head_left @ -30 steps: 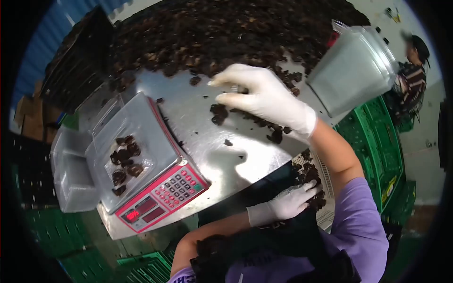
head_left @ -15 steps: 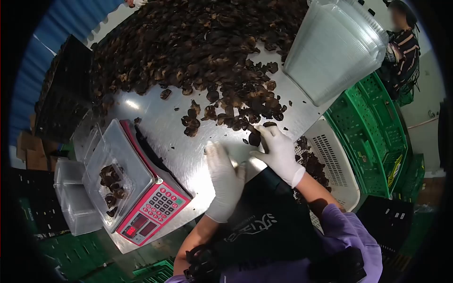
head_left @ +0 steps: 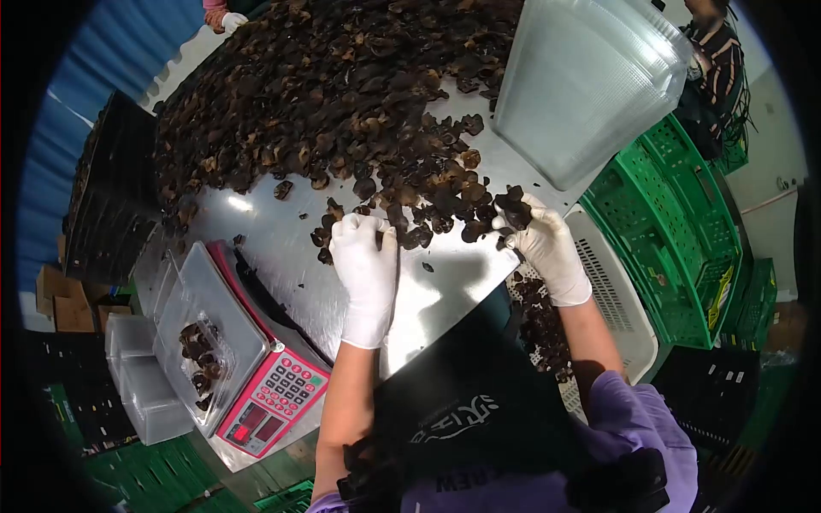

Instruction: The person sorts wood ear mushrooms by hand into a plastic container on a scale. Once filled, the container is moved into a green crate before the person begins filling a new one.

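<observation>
Dark wood ear mushrooms [head_left: 342,103] lie heaped across the metal table [head_left: 282,231]. At the near edge of the heap, my gloved left hand [head_left: 366,269] has its fingers curled down among loose pieces; its fingertips hide whatever they grip. My gloved right hand [head_left: 552,252] pinches a dark wood ear mushroom [head_left: 513,208] between thumb and fingers, slightly above the table's right edge. To the left stands a red scale [head_left: 278,389] bearing a clear plastic box [head_left: 231,346] with a few mushroom pieces inside.
A stack of clear plastic boxes [head_left: 590,94] stands at the table's right. Below that edge are a white basket [head_left: 611,291] with dark scraps and green crates [head_left: 667,231]. More clear boxes [head_left: 150,385] sit left of the scale. A co-worker's gloved hand [head_left: 233,21] reaches the far side.
My left hand has moved up and left to the heap's edge, its fingers now curled. My right hand has moved right and lifted a mushroom. The view has shifted slightly.
</observation>
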{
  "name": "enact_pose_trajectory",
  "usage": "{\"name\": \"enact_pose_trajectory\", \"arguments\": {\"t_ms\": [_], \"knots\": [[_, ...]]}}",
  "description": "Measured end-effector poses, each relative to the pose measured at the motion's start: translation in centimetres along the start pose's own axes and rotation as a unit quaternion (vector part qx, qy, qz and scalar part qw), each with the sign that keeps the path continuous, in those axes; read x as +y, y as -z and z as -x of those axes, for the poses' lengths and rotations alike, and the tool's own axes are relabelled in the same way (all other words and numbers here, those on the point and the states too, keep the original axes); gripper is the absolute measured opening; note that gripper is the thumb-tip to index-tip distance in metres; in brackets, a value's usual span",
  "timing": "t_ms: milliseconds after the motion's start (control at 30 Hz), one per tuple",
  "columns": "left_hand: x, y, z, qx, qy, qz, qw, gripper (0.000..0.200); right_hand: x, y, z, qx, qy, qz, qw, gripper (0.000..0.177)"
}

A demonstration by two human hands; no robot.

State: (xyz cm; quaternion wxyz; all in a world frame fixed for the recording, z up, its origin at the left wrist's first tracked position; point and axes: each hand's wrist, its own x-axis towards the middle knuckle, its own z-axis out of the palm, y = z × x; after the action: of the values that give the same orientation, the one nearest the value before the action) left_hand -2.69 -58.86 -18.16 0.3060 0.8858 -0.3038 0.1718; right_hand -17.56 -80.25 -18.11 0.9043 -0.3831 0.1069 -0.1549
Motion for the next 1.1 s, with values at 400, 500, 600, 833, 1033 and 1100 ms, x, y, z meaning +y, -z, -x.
{"name": "enact_pose_trajectory", "arguments": {"t_ms": [400,500,600,833,1033,1100], "knots": [[-0.7,1.8,2.1,-0.016,0.347,0.598,0.722,0.012,0.2,-3.9,-5.5,0.044,0.025,0.393,0.918,0.012],[0.6,1.7,2.3,-0.024,0.346,0.573,0.742,0.017,0.3,-5.0,-6.9,-0.01,0.069,0.672,0.737,0.032],[4.6,0.6,4.3,-0.125,0.308,0.604,0.725,0.015,2.3,-2.8,-8.4,-0.057,0.167,0.747,0.641,0.033],[5.7,-2.1,1.0,-0.147,-0.029,0.231,0.961,0.017,-4.2,-1.3,-5.0,0.006,-0.013,0.21,0.978,0.017],[2.2,-4.8,-5.4,-0.125,-0.112,-0.038,0.985,0.007,-2.3,3.1,-3.5,-0.047,-0.022,-0.188,0.981,0.026],[1.9,-4.7,-5.4,-0.116,-0.113,-0.033,0.986,0.007,-2.3,3.1,-3.7,-0.051,-0.021,-0.179,0.982,0.025]]}}
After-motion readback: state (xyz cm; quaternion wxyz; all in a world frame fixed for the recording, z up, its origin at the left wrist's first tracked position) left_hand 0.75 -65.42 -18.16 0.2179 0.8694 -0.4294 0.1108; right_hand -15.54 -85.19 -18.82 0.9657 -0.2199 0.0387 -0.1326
